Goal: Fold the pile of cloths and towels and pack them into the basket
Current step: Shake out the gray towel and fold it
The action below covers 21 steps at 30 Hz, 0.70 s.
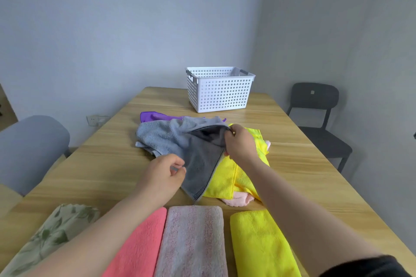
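Folded towels (pixel 193 240), plush and flat, line the table (pixel 304 164) at 6 o'clock. Left hand (pixel 164 175) pinches the edge of the dark grey terry towel (pixel 200 164); right hand (pixel 240 144) grips its upper corner. Crumpled pile (pixel 157 135) lies at centre; perforated white plastic basket (pixel 219 92) stands at 12 o'clock.

Terry grey towel (pixel 198 159), perforated plastic basket (pixel 219 90)
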Motion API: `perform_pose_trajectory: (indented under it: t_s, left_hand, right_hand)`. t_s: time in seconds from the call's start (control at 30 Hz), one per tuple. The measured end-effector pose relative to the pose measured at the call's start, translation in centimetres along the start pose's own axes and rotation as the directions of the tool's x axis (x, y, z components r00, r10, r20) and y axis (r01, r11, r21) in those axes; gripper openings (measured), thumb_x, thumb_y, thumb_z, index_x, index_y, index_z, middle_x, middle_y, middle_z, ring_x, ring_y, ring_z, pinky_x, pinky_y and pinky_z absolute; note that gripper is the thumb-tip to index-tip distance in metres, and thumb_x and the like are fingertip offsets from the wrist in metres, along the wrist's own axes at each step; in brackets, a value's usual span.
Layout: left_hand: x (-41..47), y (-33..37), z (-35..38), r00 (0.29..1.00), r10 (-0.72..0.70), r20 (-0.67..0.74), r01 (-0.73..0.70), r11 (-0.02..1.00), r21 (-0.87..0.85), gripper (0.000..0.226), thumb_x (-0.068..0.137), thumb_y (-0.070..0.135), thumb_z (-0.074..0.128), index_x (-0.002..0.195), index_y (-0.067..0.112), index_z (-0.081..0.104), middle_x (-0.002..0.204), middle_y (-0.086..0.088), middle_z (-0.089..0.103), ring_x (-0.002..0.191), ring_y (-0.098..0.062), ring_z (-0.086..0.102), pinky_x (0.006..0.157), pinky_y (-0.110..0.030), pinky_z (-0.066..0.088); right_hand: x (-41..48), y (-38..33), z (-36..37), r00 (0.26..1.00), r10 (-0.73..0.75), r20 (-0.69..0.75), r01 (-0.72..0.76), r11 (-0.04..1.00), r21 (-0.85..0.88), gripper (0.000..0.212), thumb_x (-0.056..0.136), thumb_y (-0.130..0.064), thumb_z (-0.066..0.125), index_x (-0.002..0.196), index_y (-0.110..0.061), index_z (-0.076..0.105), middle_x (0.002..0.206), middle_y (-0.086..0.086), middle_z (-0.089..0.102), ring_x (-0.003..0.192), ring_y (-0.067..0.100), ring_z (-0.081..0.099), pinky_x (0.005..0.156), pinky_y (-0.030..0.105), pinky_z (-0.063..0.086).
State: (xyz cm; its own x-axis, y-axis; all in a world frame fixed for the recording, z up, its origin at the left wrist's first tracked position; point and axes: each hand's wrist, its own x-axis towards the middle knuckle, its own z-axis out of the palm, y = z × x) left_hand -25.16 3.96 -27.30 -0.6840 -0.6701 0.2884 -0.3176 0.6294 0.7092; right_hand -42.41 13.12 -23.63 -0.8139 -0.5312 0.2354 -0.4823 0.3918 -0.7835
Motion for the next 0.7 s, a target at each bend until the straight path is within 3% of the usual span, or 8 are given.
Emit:
perform_pose_trajectory:
  t_s: [0.1, 0.23, 0.43, 0.53, 0.7]
  left_hand:
    - [-0.6, 0.6, -1.1, 1.000, -0.005, -0.017, 0.005, 1.000, -0.031, 0.011, 0.087, 0.014, 0.061, 0.097, 0.014, 0.066, 0.091, 0.004, 0.066, 0.084, -0.012, 0.063, 0.081, -0.028, 0.048]
    - [-1.9, 2.3, -2.7, 0.997, 0.045, -0.055, -0.048, 0.997, -0.059, 0.010, 0.087, 0.015, 0.061, 0.096, 0.015, 0.066, 0.090, 0.005, 0.066, 0.086, -0.013, 0.063, 0.080, -0.029, 0.048]
    - [-4.4, 5.2, -5.0, 0.980, 0.147, -0.137, -0.162, 0.982, -0.101, 0.022, 0.087, 0.020, 0.064, 0.108, 0.011, 0.063, 0.106, 0.002, 0.064, 0.091, -0.010, 0.063, 0.071, -0.011, 0.042]
    - [-6.7, 7.2, -5.9, 0.967, 0.191, -0.167, -0.215, 0.967, -0.137, 0.031, 0.085, 0.025, 0.067, 0.113, 0.013, 0.060, 0.111, 0.004, 0.061, 0.095, -0.009, 0.062, 0.070, -0.006, 0.042]
    - [-10.4, 11.8, -8.0, 0.927, 0.273, -0.256, -0.328, 0.923, -0.203, 0.040, 0.081, 0.033, 0.069, 0.117, 0.024, 0.055, 0.112, 0.011, 0.058, 0.091, 0.000, 0.062, 0.078, -0.019, 0.049]
  right_hand:
    - [-0.8, -2.8, -1.9, 1.000, 0.012, 0.012, -0.015, 0.948, 0.318, 0.018, 0.095, -0.009, 0.034, 0.089, -0.007, 0.051, 0.075, 0.010, 0.057, 0.043, 0.016, 0.062, 0.039, 0.024, 0.048]
    - [-2.4, -6.2, -5.4, 0.992, -0.103, -0.073, 0.126, 0.874, 0.470, 0.015, 0.095, -0.009, 0.036, 0.085, -0.006, 0.046, 0.081, 0.014, 0.052, 0.061, 0.023, 0.069, 0.060, 0.035, 0.056]
    - [-6.7, -10.7, -12.1, 0.932, -0.297, -0.206, 0.359, 0.831, 0.425, 0.020, 0.098, -0.017, 0.039, 0.084, -0.004, 0.045, 0.080, 0.012, 0.050, 0.068, 0.019, 0.071, 0.061, 0.030, 0.054]
    - [-9.6, -12.2, -15.2, 0.911, -0.358, -0.205, 0.411, 0.824, 0.391, 0.027, 0.097, -0.017, 0.039, 0.089, 0.008, 0.045, 0.080, 0.013, 0.051, 0.068, 0.019, 0.071, 0.060, 0.030, 0.053]
    - [-14.8, -13.4, -19.1, 0.869, -0.440, -0.227, 0.488, 0.839, 0.240, 0.030, 0.095, -0.017, 0.043, 0.076, 0.007, 0.042, 0.064, 0.010, 0.043, 0.053, 0.020, 0.051, 0.051, 0.027, 0.041]
